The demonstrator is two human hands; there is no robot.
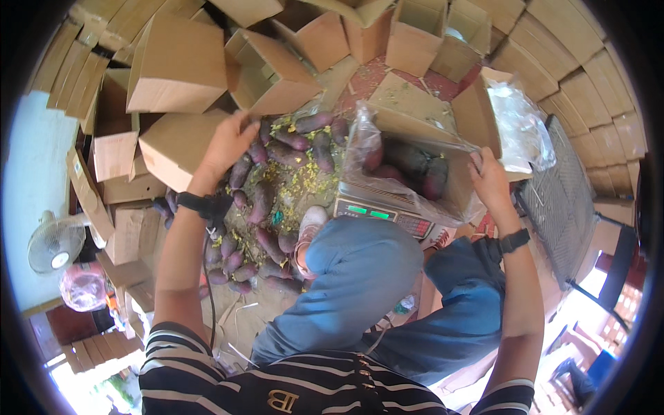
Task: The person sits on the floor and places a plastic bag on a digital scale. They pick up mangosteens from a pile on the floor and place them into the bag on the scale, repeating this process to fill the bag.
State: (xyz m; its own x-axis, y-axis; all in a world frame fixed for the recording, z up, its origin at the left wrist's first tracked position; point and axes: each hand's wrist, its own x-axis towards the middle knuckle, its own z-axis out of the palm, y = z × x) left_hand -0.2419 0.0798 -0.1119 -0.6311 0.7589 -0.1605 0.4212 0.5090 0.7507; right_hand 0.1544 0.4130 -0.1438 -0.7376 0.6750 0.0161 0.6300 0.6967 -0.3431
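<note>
My left hand is over the upper left of a floor pile of long purple-skinned tubers, its fingers slightly bent; whether it touches one I cannot tell. An open cardboard box with a clear plastic liner stands on a digital scale before me. Several dark purple tubers lie inside it. My right hand grips the box's right rim with the liner at its upper right corner. The scale's green display is lit, at the box's near left side.
Open empty-looking cartons form an arc beyond the pile, with stacked flat cartons behind. A carton with plastic film and a woven-seat chair stand at right. A fan is at far left. Yellow scraps litter the floor.
</note>
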